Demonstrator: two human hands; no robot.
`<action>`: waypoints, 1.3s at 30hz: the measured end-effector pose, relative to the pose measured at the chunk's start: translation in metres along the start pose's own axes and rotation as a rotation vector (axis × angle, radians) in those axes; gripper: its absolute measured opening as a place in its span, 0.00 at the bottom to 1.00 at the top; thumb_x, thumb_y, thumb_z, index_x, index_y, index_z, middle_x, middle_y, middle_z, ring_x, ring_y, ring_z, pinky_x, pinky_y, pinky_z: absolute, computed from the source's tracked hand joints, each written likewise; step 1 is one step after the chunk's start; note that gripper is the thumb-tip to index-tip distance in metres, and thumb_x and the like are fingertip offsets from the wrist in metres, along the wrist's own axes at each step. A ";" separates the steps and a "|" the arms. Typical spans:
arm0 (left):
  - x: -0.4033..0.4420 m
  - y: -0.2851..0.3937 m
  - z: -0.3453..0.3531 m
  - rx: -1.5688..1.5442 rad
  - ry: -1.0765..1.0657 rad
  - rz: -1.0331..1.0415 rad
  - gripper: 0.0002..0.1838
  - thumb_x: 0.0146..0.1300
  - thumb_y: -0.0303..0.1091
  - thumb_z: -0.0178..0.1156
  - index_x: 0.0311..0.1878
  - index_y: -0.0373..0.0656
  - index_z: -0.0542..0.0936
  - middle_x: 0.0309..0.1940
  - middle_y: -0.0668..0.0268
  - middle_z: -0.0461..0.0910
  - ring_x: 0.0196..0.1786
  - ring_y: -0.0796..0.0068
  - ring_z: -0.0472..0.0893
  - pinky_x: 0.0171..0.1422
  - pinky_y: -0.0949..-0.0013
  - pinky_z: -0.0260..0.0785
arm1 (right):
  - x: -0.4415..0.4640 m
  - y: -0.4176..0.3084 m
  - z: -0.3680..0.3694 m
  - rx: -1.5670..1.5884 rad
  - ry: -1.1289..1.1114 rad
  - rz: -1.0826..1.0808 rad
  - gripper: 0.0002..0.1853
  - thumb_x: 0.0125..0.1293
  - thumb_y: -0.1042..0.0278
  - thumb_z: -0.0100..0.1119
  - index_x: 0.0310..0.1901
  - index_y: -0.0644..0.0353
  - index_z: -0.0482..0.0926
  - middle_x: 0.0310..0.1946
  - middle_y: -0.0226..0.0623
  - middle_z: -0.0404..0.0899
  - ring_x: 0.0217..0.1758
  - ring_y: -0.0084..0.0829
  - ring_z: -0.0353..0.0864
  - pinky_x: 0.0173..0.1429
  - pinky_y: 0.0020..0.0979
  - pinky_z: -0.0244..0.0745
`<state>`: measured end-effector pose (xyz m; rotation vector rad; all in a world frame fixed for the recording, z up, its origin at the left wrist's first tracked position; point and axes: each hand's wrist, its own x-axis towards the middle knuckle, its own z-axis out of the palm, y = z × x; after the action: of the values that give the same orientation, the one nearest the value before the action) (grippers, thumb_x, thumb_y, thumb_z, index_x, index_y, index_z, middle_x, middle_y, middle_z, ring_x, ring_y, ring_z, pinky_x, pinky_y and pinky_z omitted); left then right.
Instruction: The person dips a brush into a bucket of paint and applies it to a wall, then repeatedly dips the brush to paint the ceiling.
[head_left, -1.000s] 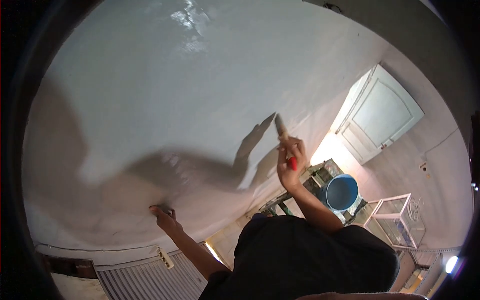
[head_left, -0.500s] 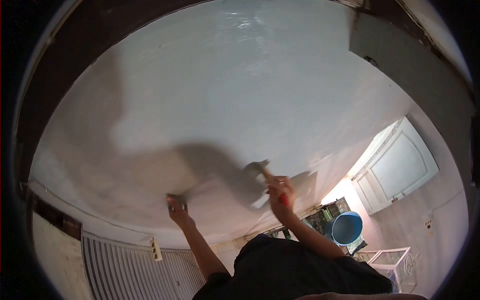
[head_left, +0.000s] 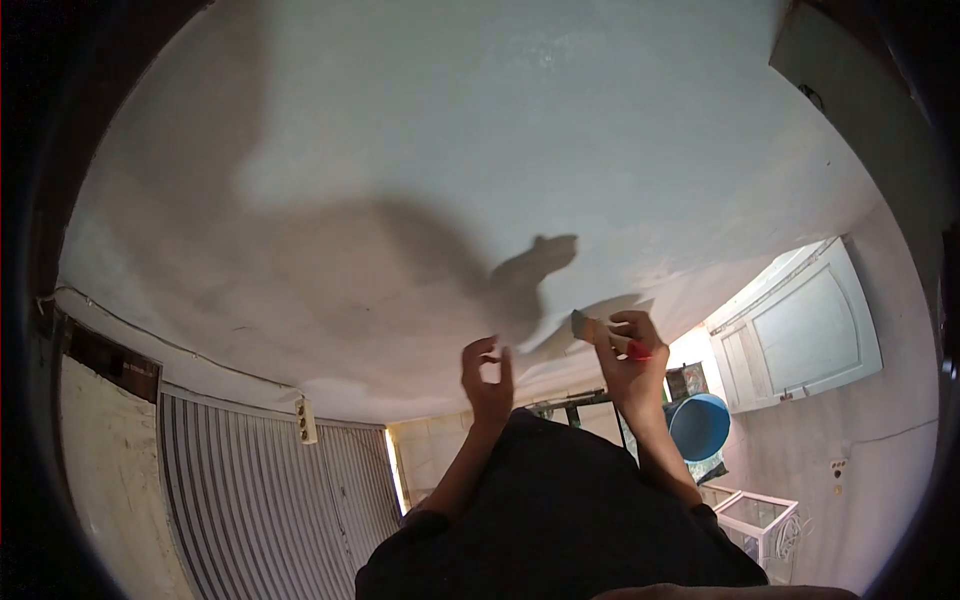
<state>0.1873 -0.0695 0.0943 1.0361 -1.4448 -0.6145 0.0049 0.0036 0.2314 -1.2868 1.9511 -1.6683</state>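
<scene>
My right hand [head_left: 632,360] is closed round the light handle of a putty knife, which has a red end. The dark, flat blade of the putty knife [head_left: 582,325] points up and left, close to the pale wall [head_left: 640,170]; I cannot tell whether it touches. To its left, my left hand [head_left: 488,385] is raised with thumb and fingers curved and apart, and nothing shows between them. Shadows of my arms and the tool fall across the wall above both hands.
A blue bucket [head_left: 698,428] stands at the lower right, near a pale-framed glass case [head_left: 757,520]. A white shutter [head_left: 815,330] hangs open by the bright opening. At the lower left are a striped shutter door [head_left: 265,490] and a hanging socket strip [head_left: 305,420].
My left hand has come away from the wall and moved right, towards the other hand. My right hand has shifted right with the putty knife. The view has tilted and shifted.
</scene>
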 end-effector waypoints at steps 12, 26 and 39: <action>-0.040 0.017 0.084 -0.206 -1.032 0.117 0.21 0.65 0.34 0.71 0.59 0.42 0.80 0.59 0.54 0.77 0.58 0.59 0.79 0.54 0.62 0.78 | -0.038 0.001 -0.156 -0.193 0.340 0.307 0.09 0.62 0.73 0.75 0.39 0.66 0.84 0.30 0.33 0.86 0.34 0.21 0.84 0.41 0.25 0.78; -0.066 0.025 0.136 -0.243 -1.429 0.129 0.22 0.67 0.33 0.68 0.63 0.37 0.78 0.59 0.51 0.78 0.58 0.53 0.81 0.56 0.60 0.78 | -0.092 0.068 -0.171 -0.485 0.328 0.584 0.11 0.61 0.65 0.75 0.36 0.65 0.87 0.25 0.37 0.85 0.29 0.23 0.80 0.39 0.29 0.78; -0.077 0.012 0.134 -0.267 -1.432 0.004 0.23 0.64 0.28 0.70 0.62 0.37 0.78 0.55 0.56 0.80 0.48 0.62 0.85 0.50 0.63 0.80 | -0.096 0.149 -0.139 -0.610 0.253 0.549 0.09 0.57 0.67 0.74 0.37 0.63 0.87 0.29 0.52 0.85 0.35 0.53 0.86 0.42 0.43 0.81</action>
<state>0.0477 -0.0235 0.0443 0.2570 -2.4329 -1.6741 -0.1028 0.1584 0.1089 -0.5858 2.7729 -1.0380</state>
